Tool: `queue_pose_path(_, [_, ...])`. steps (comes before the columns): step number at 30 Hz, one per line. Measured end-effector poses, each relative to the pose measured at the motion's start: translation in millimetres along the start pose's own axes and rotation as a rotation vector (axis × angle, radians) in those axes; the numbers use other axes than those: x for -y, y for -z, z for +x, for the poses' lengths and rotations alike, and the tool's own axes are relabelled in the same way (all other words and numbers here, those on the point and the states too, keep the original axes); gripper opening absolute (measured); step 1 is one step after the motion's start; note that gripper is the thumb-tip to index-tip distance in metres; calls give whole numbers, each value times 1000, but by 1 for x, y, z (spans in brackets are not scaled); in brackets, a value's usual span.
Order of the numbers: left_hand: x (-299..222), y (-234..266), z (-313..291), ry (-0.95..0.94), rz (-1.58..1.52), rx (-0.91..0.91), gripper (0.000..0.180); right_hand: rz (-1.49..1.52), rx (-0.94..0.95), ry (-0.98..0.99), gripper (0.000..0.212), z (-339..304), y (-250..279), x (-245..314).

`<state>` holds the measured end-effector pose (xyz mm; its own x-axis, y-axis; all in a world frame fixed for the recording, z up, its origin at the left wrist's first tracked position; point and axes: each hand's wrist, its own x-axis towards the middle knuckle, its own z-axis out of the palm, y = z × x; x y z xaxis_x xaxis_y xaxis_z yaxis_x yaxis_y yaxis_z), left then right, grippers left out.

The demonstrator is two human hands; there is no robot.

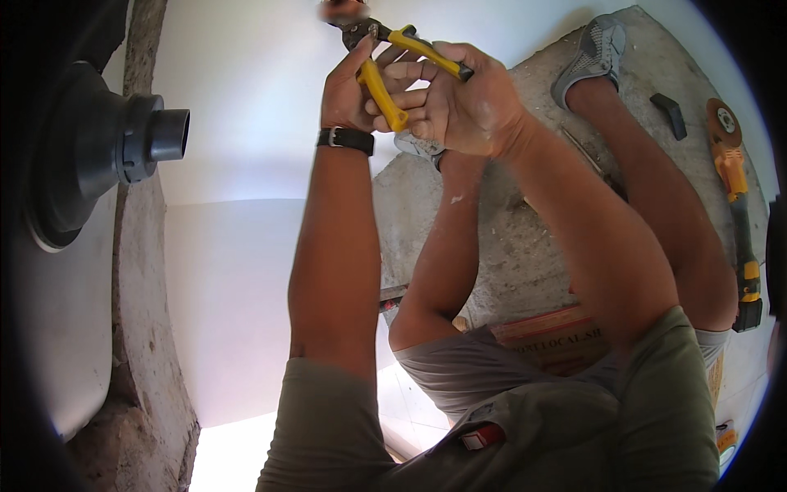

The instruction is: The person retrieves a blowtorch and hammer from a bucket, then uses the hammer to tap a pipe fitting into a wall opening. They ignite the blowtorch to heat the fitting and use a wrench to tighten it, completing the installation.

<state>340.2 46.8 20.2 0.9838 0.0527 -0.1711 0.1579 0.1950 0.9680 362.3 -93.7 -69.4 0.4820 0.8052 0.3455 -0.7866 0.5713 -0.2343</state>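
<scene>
High in the view, both my hands are on yellow-handled snips (379,92), whose two handles are spread apart. My left hand (343,92) grips near the dark pivot, its thumb lying on the tool's head. My right hand (479,102) reaches across both handles, thumb on the upper one and fingers at the lower one. At the top edge the jaws meet a blurred reddish-brown patch that I cannot make out. A black watch strap (346,140) circles my left wrist.
A dark grey plastic pipe fitting (135,138) juts in from the left, beside a rough concrete edge (147,271). Right of my legs lies a yellow-and-black angle grinder (730,168) with its disc, near a small black angled piece (669,116). My shoe (592,59) rests on the dusty concrete floor (525,254).
</scene>
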Motion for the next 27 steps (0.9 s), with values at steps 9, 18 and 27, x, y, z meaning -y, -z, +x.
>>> queue_pose_path(9, [26,21,44,-87,-416,140,29,-602,-555,39,69,-19,-2,14])
queue_pose_path(18, [2,15,38,43,26,-302,21,-2029,-480,155,68,-11,-50,-2])
queue_pose_path(27, [-4,19,85,-63,655,-558,43,-2286,-147,196,52,3,-30,20])
